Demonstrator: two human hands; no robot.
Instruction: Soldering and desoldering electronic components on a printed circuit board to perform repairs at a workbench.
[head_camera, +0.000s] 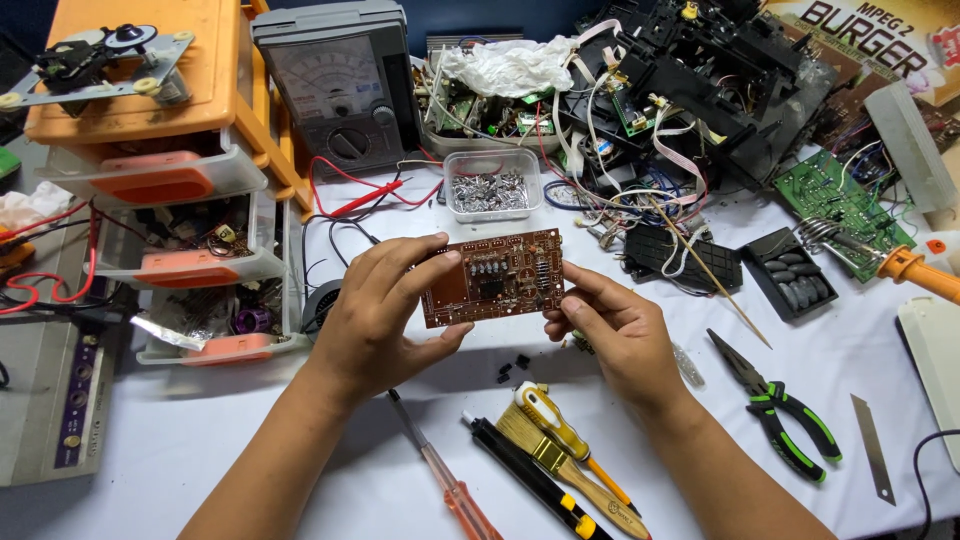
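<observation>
Brown matt laminate on the board (491, 278), dotted with dull metal solder and small black plastic parts; white cloth, smooth and matt, over the bench (200, 440). Clear glossy plastic for the tub (491, 184) of shiny metal bits and for the drawers (190, 215) with orange fronts. Bare grey steel on the pliers (775, 400) above glossy green-and-black grips, pale wood and a brass-coloured ferrule on the brush (560, 462), crumpled white paper (505, 65) behind.
</observation>
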